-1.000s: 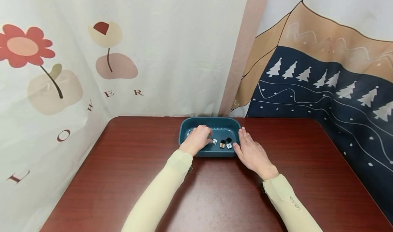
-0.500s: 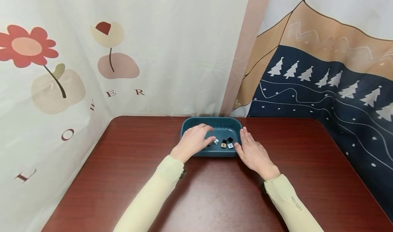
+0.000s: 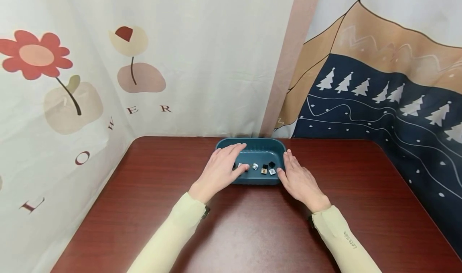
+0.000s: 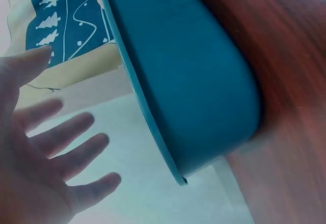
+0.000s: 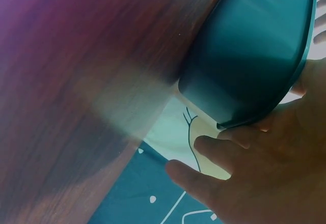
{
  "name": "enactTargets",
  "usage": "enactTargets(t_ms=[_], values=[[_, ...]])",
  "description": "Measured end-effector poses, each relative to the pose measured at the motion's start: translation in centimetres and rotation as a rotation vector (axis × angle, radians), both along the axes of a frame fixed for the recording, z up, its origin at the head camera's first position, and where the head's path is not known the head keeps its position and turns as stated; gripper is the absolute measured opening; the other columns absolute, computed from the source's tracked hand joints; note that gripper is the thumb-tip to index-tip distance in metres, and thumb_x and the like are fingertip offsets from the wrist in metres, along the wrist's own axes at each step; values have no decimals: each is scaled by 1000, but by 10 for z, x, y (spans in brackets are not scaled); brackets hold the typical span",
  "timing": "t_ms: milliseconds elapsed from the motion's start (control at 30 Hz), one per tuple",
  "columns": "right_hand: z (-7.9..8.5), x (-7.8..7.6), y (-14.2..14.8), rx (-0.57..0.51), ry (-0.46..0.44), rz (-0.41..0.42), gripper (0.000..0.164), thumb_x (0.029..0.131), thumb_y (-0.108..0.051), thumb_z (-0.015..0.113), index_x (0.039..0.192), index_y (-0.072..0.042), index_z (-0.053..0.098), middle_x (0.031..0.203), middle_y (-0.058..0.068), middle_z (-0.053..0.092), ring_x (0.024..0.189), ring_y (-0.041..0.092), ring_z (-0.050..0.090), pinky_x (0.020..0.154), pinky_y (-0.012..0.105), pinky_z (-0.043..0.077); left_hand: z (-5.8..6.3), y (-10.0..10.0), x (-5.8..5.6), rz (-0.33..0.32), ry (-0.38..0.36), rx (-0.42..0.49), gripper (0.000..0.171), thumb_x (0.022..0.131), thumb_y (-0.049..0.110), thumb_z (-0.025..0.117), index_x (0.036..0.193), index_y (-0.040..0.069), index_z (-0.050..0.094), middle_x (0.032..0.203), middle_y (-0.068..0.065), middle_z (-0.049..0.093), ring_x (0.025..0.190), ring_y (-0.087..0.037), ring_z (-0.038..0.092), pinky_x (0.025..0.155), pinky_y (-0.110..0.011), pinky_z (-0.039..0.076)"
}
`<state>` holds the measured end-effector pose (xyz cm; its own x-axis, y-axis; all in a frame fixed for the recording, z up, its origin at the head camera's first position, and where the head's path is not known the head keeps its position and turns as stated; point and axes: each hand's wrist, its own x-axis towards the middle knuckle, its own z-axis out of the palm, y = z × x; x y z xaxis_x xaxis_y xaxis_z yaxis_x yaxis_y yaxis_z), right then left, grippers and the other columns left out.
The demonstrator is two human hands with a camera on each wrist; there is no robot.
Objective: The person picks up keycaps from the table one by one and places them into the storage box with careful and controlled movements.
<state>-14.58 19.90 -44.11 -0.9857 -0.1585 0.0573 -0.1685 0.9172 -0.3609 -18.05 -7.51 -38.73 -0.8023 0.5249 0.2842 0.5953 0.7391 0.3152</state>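
Note:
A blue-green plastic tray (image 3: 254, 181) stands at the far edge of the table, holding several small square pieces. Among them are a white piece (image 3: 255, 166), a tan-and-black piece (image 3: 264, 171), another white piece (image 3: 272, 172) and a black piece (image 3: 272, 164). My left hand (image 3: 218, 168) hovers over the tray's left end with fingers spread and nothing held, partly hiding pieces there. In the left wrist view, that hand (image 4: 51, 152) is apart from the tray wall (image 4: 188, 71). My right hand (image 3: 301, 182) rests with straight fingers against the tray's right end.
The reddish-brown wooden table (image 3: 234, 233) reaches from the front to the wall. Behind it hang a pale curtain (image 3: 209, 64) printed with flowers and letters and a dark blue cloth (image 3: 361, 112) with white trees.
The left hand has drawn back to the left and up from the pieces, its fingers going from bent to spread. Pieces at the left show more. The right hand stays at the tray's end.

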Motion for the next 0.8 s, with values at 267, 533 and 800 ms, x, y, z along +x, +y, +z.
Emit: enactTargets(t_ms=[267, 533, 800], values=[[0, 0, 1, -5, -1, 4, 71, 110, -36, 44, 161, 8, 20, 169, 23, 15, 153, 43, 26, 115, 65, 31, -4, -15, 12, 25, 67, 70, 76, 97, 47, 71, 158, 11, 43, 163, -12, 39, 152, -34, 32, 119, -64, 27], [0, 0, 1, -2, 11, 6, 71, 110, -35, 45, 161, 9, 21, 169, 24, 17, 152, 44, 26, 115, 65, 32, -6, -32, 24, 49, 83, 20, 82, 95, 54, 69, 159, 11, 42, 170, -13, 24, 156, -40, 19, 118, -69, 21], [1, 0, 0, 11, 9, 6, 71, 110, -35, 45, 160, 9, 21, 169, 25, 16, 152, 45, 27, 114, 66, 33, -19, -51, 41, 67, 67, -78, 93, 93, 63, 67, 164, 14, 32, 172, -13, 17, 156, -42, 16, 118, -72, 17]])
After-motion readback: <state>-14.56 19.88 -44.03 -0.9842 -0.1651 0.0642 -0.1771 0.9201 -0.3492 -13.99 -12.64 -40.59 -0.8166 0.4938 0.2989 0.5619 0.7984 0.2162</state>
